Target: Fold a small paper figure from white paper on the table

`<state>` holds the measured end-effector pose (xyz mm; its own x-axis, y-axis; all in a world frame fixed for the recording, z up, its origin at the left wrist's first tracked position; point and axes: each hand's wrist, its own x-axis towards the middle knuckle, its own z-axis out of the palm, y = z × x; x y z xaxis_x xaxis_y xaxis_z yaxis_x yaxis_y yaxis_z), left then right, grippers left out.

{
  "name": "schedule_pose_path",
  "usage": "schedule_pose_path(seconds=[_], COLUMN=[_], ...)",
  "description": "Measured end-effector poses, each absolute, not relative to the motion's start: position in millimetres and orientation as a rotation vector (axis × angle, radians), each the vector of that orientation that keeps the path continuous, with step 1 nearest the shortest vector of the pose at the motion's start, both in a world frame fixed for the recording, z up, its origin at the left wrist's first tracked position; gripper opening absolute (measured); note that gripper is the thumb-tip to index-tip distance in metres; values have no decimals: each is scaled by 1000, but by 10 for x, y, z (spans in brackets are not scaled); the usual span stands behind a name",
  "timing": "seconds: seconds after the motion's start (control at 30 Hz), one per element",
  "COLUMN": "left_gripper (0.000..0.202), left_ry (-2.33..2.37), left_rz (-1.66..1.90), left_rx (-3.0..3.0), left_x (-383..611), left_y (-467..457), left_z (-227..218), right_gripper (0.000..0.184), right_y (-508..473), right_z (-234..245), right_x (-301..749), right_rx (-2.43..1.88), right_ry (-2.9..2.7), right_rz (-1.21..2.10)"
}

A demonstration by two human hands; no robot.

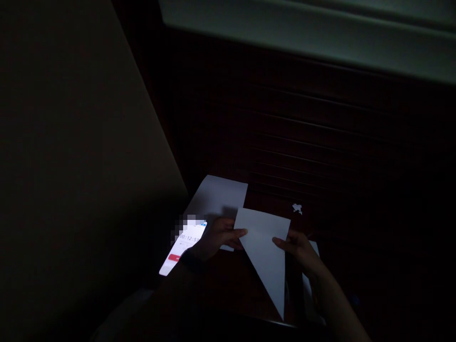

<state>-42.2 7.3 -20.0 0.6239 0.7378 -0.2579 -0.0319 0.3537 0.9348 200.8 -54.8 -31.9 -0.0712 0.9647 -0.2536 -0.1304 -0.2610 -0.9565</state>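
Observation:
A white sheet of paper (265, 247), shaped like a triangle that narrows to a point at the bottom, is held between both hands. My left hand (224, 232) pinches its left edge, thumb on top and fingers behind. On the right edge, my right hand (297, 247) grips the same paper with its thumb on the front. Behind my left hand lies another white sheet (224, 194), partly covered. Left of that hand is a lit phone (181, 244) showing a timer and a red button.
Small white paper scraps (297, 208) lie on the dark wooden surface (228, 285). Another white piece (308, 289) shows partly behind my right forearm. A pale wall (89, 118) rises at the left, with dark slatted panelling (302, 123) behind. The room is very dim.

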Motion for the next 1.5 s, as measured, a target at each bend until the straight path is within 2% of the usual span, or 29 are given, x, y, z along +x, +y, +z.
schedule_pose_path(seconds=[0.13, 0.53, 0.77, 0.9, 1.03, 1.13, 1.27, 1.4, 1.5], left_gripper=[37, 41, 38, 29, 25, 38, 35, 38, 49], left_ry=[780, 736, 671, 701, 714, 710, 713, 619, 604], left_rz=[577, 435, 417, 424, 574, 711, 651, 647, 622], left_rx=[1142, 1243, 1224, 1232, 1082, 926, 826, 714, 623], left_x=[-376, -316, -352, -367, -364, -312, -200, -150, -162], left_y=[97, 97, 67, 72, 78, 64, 44, 73, 104], left_z=[-255, -290, -186, -208, -258, -299, -378, -447, -471], right_gripper=[37, 37, 29, 22, 20, 21, 27, 47, 61], right_y=[-546, -554, -571, -557, -539, -536, -545, -572, -616], right_z=[-316, -389, -362, -363, -378, -395, -447, -497, -524], right_x=[1984, 1992, 2016, 2054, 2049, 1980, 1861, 1765, 1689], right_rx=[-1303, -1243, -1236, -1305, -1319, -1312, -1291, -1291, -1296], right_ry=[-978, -989, -1003, -1098, -1076, -1027, -1103, -1449, -1625], right_rz=[1528, 1657, 1659, 1642, 1624, 1532, 1330, 954, 754])
